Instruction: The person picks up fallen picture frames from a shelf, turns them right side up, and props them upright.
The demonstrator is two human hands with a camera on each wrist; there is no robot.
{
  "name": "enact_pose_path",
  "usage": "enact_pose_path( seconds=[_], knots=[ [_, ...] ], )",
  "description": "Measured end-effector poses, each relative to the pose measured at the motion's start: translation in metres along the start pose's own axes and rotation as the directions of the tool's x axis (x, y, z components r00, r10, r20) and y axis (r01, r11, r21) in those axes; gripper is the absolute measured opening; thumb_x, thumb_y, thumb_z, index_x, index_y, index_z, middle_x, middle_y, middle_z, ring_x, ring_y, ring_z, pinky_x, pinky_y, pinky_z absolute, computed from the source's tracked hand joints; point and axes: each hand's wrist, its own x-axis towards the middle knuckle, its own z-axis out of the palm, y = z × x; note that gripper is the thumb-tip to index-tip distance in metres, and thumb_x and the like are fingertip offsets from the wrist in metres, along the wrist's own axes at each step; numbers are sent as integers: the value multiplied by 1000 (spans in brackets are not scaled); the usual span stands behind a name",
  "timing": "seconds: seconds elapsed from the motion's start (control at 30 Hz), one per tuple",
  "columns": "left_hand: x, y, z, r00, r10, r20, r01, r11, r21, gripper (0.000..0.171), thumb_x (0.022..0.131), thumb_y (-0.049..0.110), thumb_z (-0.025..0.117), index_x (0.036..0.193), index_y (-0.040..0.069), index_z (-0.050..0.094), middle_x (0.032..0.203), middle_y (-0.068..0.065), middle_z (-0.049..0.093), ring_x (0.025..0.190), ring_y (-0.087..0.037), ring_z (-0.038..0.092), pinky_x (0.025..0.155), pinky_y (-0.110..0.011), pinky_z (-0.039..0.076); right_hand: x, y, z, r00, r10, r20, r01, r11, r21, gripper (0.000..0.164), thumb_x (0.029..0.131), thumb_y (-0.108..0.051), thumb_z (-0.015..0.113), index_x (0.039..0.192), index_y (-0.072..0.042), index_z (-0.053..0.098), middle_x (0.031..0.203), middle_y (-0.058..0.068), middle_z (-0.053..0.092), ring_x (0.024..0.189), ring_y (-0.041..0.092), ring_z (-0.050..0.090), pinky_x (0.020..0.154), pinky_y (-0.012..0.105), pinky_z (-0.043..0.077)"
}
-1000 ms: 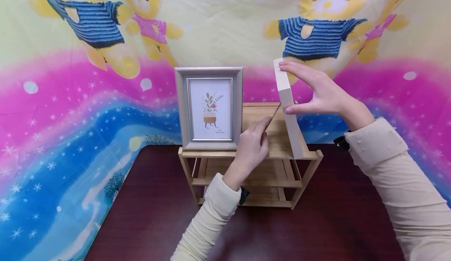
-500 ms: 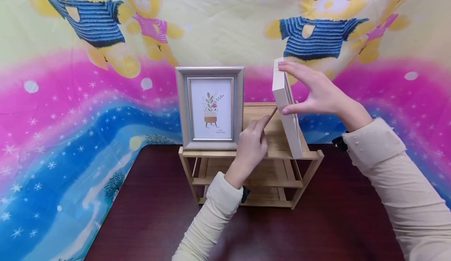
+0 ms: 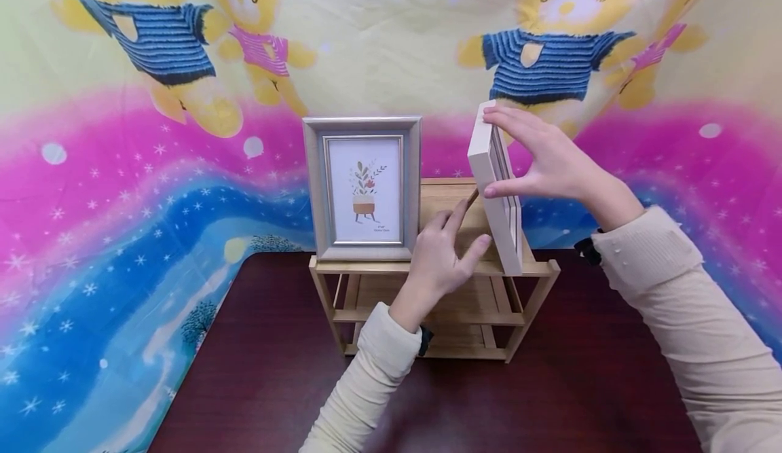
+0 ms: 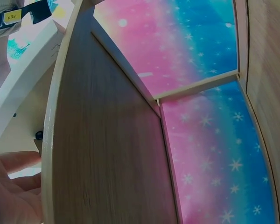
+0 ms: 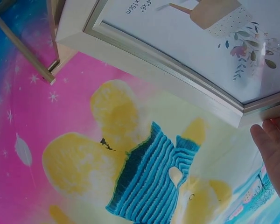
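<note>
A pale picture frame stands on edge at the right of the wooden shelf's top, turned nearly side-on. In the right wrist view its front shows a potted-flower picture inside silvery trim. My right hand grips the upper part of this frame, thumb on the near edge and fingers at the top. Behind it juts a brown back stand. My left hand reaches to the stand with its index finger, thumb stretched away from it. The left wrist view shows relaxed fingers beside the frame's back.
Another silvery picture frame stands at the left of the shelf top, facing forward. The tiered wooden shelf rests on a dark red-brown table. A bear-printed cloth hangs behind.
The right-hand frame has swivelled a little, so more of its front face shows. My left thumb has spread away from the back stand. The other frame has stayed put.
</note>
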Motion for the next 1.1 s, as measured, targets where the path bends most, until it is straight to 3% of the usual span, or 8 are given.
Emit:
enact_pose_path(
  seconds=[0.1, 0.23, 0.57, 1.1],
  knots=[
    [0, 3, 0, 999, -26, 22, 24, 998, 50, 72, 84, 52, 51, 139, 9, 37, 114, -17, 56, 98, -28, 57, 77, -40, 50, 0, -1, 0, 1000, 12, -2, -12, 1000, -16, 95, 63, -39, 81, 140, -8, 35, 144, 13, 31, 133, 30, 23, 101, 59, 23],
    [1, 6, 2, 999, -34, 4, 34, 993, 111, 82, 77, 57, 59, 140, 11, 35, 114, -15, 56, 99, -25, 56, 76, -38, 50, 0, -3, 0, 1000, 29, -7, -29, 999, -39, 95, 63, -39, 81, 140, -6, 35, 144, 14, 31, 133, 30, 24, 100, 58, 23],
    [2, 6, 8, 1000, -28, 8, 26, 978, 206, 96, 69, 64, 63, 143, 13, 28, 113, -13, 56, 99, -24, 55, 74, -36, 51, 0, -6, 1, 998, 64, -28, -66, 995, -78, 93, 63, -36, 81, 138, -2, 37, 143, 17, 31, 133, 31, 24, 101, 57, 23],
    [5, 9, 8, 989, -114, 91, 96, 979, 182, 97, 72, 67, 56, 145, 14, 23, 134, -15, 42, 117, -28, 45, 82, -42, 48, 1, -16, 2, 990, 122, -64, -130, 983, -133, 91, 64, -38, 80, 136, -3, 38, 140, 16, 36, 129, 34, 29, 98, 57, 29]
  ],
)
